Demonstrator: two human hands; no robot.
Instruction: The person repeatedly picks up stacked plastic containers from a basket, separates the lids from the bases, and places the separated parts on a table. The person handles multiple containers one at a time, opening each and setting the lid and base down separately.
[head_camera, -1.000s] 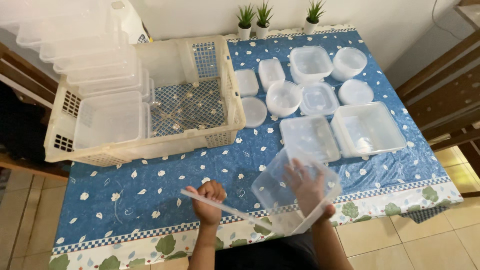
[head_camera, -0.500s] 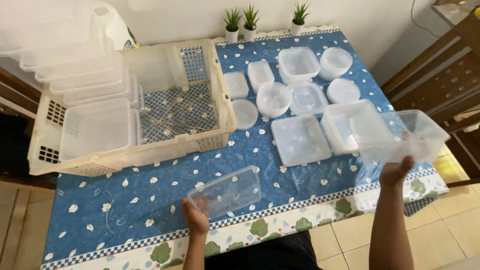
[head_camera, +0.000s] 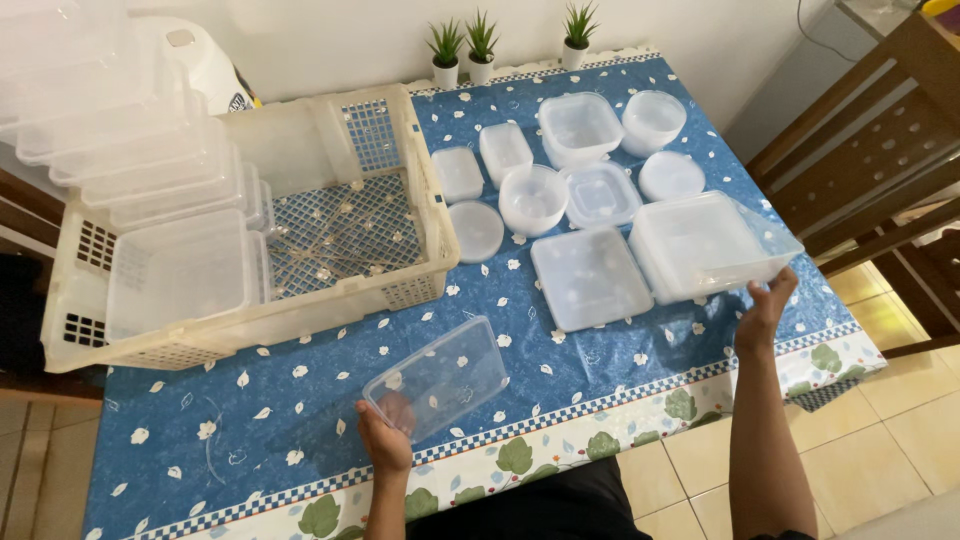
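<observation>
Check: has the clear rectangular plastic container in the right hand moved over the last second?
Yes. The clear rectangular plastic container went from the table's near edge rightward, beside the flat square lid.

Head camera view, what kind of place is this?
Probably a home dining area: a table with a blue leaf-print tablecloth, wooden chairs beside it, small potted plants by the wall, and a tiled floor.

A small dark label (head_camera: 238, 101) marks the white appliance behind the basket (head_camera: 420, 200).
</observation>
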